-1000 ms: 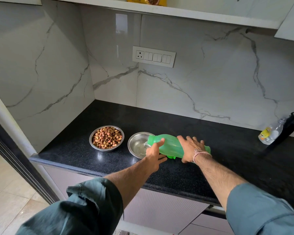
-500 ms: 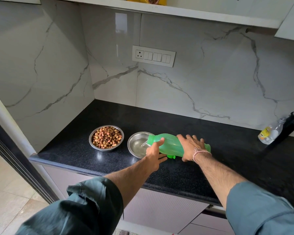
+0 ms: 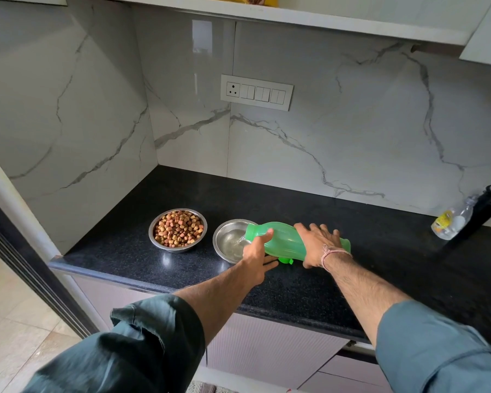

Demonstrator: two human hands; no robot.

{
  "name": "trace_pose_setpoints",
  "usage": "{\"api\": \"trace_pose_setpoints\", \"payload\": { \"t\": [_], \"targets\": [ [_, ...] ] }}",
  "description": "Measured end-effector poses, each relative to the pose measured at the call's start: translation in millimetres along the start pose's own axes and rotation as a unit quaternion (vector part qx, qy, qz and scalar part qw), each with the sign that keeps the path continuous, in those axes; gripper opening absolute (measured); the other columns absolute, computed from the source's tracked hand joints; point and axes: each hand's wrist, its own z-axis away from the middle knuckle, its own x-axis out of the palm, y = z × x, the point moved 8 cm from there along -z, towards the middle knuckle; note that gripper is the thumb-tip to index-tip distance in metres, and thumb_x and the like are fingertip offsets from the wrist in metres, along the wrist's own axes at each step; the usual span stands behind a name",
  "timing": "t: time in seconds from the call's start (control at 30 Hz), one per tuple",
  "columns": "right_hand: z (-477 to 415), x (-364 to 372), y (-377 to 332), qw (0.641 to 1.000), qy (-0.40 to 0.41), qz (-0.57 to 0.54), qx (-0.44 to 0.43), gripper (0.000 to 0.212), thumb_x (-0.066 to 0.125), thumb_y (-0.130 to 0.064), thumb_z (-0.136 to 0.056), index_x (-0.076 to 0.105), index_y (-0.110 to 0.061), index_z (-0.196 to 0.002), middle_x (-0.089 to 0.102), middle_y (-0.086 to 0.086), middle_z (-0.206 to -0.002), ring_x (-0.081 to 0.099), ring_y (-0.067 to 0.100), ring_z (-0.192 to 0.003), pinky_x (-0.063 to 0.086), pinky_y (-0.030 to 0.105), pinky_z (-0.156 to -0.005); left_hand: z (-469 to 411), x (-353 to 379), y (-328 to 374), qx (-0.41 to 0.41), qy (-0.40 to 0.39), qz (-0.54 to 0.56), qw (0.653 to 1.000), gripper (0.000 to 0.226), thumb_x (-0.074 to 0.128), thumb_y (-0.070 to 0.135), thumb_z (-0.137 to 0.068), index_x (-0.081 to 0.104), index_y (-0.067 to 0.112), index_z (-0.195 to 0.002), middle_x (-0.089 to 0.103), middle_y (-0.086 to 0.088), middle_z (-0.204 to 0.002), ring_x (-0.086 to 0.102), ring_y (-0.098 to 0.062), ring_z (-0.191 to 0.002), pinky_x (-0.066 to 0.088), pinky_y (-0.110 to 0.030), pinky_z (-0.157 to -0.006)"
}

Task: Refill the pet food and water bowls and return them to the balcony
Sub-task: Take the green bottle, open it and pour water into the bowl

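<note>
Pouring water mid-frame: my left hand (image 3: 256, 252) and right hand (image 3: 318, 243) grasp the bottle (image 3: 282, 240) over the bowl (image 3: 219, 240); next, I judge, right it.

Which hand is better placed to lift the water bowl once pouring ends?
Probably the left hand: it holds the bottle near the neck, right beside the bowl. The right hand grips the bottle's rear end, farther from the bowl, so it could set the bottle down.

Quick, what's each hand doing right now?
Left hand: holding the green bottle near its neck.
Right hand: holding the same bottle's body.
</note>
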Motion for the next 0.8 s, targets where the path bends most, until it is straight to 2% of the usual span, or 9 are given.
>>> {"api": "trace_pose_setpoints", "payload": {
  "t": [0.43, 0.6, 0.8],
  "targets": [
    [-3.2, -3.3, 0.9, 1.0, 0.006, 0.004, -0.001, 0.106, 0.089, -0.03, -0.066, 0.025, -0.032, -0.151, 0.047, 0.006, -0.14, 0.04, 0.032, -0.134, 0.033, 0.057, -0.109, 4.6, 2.6, 5.8, 0.001, 0.001, 0.0, 1.0, 0.051, 0.073, 0.042, -0.092, 0.053, 0.017, -0.132, 0.066, -0.01, -0.124, 0.069, -0.028, -0.104, 0.058, -0.04, -0.087],
    [-3.5, -4.6, 0.5, 1.0, 0.007, 0.001, -0.002, 0.106, 0.089, -0.03, -0.067, 0.025, -0.032, -0.151, 0.047, 0.006, -0.139, 0.04, 0.033, -0.134, 0.033, 0.057, -0.109, 6.4, 2.3, 7.7, -0.003, 0.005, -0.001, 1.0, 0.046, 0.072, 0.041, -0.093, 0.051, 0.02, -0.127, 0.064, -0.01, -0.126, 0.069, -0.028, -0.104, 0.058, -0.04, -0.087],
    [-3.3, -4.4, -0.1, 1.0, 0.008, -0.001, -0.002, 0.107, 0.089, -0.029, -0.067, 0.024, -0.031, -0.152, 0.047, 0.006, -0.14, 0.04, 0.032, -0.135, 0.032, 0.057, -0.109, 7.7, 1.4, 8.7, -0.002, 0.007, 0.0, 1.0, 0.049, 0.073, 0.041, -0.092, 0.052, 0.019, -0.131, 0.065, -0.01, -0.127, 0.069, -0.029, -0.107, 0.058, -0.04, -0.09]
  ]
}}
